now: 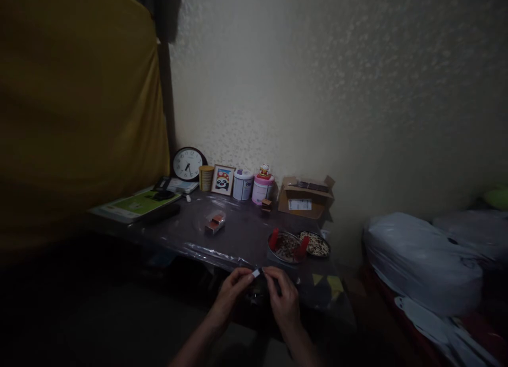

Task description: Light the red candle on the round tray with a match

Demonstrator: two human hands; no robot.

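My left hand (234,288) pinches a small white rectangular piece (256,273) between thumb and fingers, just in front of the table's near edge. A dark bit shows at the right end of the piece. My right hand (283,295) is closed beside it, thumb and forefinger pinched at that dark end; what they grip is too small to make out. Beyond the hands, a small open reddish box (215,224) with clear plastic lies on the table (242,229). To the right, a round tray (286,257) of dark and pale bits carries two red upright pieces.
A second round tray (317,244) sits beside the first. Along the wall stand a clock (188,164), a yellow tub (206,178), a framed panda picture (223,180), two tins (243,185) and a cardboard box (305,198). Green printed sheets (141,204) lie left; white bags (420,261) are right.
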